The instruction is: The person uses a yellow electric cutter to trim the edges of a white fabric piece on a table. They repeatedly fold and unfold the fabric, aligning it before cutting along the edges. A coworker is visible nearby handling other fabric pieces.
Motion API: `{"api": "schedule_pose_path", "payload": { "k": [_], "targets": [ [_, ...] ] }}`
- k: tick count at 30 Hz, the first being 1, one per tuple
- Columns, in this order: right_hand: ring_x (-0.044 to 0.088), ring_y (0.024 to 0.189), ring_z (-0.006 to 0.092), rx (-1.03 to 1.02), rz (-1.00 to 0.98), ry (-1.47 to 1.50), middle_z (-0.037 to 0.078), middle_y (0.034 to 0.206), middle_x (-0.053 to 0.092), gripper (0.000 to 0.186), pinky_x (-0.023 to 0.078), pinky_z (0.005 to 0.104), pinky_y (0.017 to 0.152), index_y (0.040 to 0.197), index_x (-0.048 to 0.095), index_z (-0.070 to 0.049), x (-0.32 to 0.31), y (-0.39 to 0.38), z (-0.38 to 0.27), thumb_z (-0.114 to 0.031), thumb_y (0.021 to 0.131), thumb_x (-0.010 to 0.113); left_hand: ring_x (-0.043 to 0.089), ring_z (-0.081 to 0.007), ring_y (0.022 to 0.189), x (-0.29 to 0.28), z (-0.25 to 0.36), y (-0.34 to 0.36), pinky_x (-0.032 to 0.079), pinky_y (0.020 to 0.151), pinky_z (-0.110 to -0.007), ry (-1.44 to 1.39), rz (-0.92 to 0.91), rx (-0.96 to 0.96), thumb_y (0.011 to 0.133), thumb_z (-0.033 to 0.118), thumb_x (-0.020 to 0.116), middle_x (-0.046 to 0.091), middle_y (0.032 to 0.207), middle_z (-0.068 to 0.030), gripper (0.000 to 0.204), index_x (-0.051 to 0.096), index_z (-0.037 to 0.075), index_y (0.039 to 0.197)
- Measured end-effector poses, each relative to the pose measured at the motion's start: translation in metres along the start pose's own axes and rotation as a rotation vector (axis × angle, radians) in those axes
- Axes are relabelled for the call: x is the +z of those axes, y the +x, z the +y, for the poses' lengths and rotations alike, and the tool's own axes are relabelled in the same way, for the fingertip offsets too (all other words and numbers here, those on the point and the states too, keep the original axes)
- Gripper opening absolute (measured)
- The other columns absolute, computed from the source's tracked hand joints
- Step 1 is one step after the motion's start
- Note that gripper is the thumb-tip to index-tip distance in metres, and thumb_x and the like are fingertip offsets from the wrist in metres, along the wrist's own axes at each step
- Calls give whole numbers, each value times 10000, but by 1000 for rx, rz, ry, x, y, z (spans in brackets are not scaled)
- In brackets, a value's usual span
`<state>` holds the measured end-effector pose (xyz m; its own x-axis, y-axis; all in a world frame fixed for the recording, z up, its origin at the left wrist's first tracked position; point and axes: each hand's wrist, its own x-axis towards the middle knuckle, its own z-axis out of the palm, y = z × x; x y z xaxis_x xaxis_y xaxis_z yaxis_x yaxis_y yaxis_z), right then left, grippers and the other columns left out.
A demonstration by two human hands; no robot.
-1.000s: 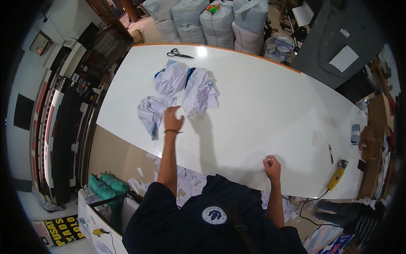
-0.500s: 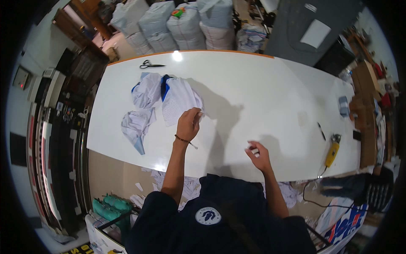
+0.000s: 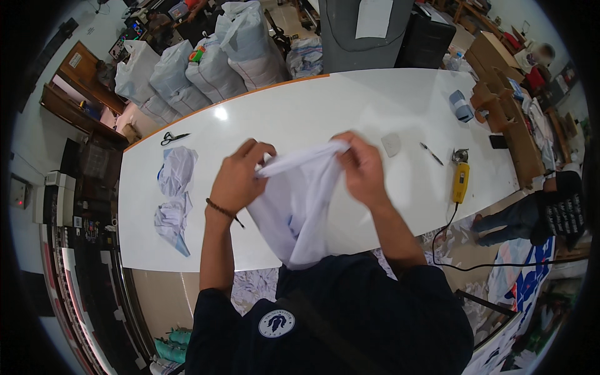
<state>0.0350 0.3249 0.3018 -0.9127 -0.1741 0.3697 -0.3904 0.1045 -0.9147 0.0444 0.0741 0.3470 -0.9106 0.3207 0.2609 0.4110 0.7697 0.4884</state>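
Observation:
A white piece of fabric (image 3: 294, 200) hangs stretched between my two hands above the near half of the table, its lower end close to my shirt. My left hand (image 3: 239, 176) grips its upper left corner, a dark beaded bracelet on the wrist. At the upper right corner my right hand (image 3: 361, 167) pinches the edge, a little blurred by motion. To the left lie two bunched white and light-blue fabric pieces, one farther (image 3: 177, 172) and one nearer (image 3: 172, 219).
Black scissors (image 3: 174, 137) lie at the far left of the white table (image 3: 275, 125). On the right are a pen (image 3: 431, 154), a yellow corded cutter (image 3: 460, 178) and a folded blue cloth (image 3: 461, 106). Stuffed sacks (image 3: 215, 78) stand behind. A person (image 3: 531, 212) stands at right.
My left hand has lifted the white fabric off the table and brought it nearer. My right hand, free before, now grips its other corner. The whole view has turned.

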Motion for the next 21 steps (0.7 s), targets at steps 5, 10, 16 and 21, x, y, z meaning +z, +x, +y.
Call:
{"api": "schedule_pose_path", "payload": {
  "k": [5,10,16,21],
  "targets": [
    [493,779,31,-37,-14,73,-6,813,609,143,421,205,728,1065,668,-3,-71,36,-2,-52,964,579,664,-371,877,10,-61,34,545,781,-434,172,242,-49,678,-107,615,669,950,-164,391,645,50,1036],
    [583,700,188,73,-189,-667,59,691,611,147,465,295,673,957,726,-56,-131,55,-17,-62,811,708,672,-376,923,-20,-82,56,536,800,-431,304,468,-29,673,-119,593,691,989,-169,464,679,60,1092],
    [607,854,295,-399,270,-855,87,876,623,340,497,420,744,914,739,-74,-165,0,-5,12,589,691,536,-128,628,-38,-15,-3,387,506,-249,384,763,31,765,-76,706,658,870,-51,394,751,83,1123],
    [592,941,333,-373,336,-934,100,943,608,349,491,430,839,928,739,-66,-166,-99,45,31,597,686,518,-181,603,9,-24,-121,401,523,-309,521,688,-131,668,-111,664,608,735,-52,438,779,58,1055]
  ]
}}
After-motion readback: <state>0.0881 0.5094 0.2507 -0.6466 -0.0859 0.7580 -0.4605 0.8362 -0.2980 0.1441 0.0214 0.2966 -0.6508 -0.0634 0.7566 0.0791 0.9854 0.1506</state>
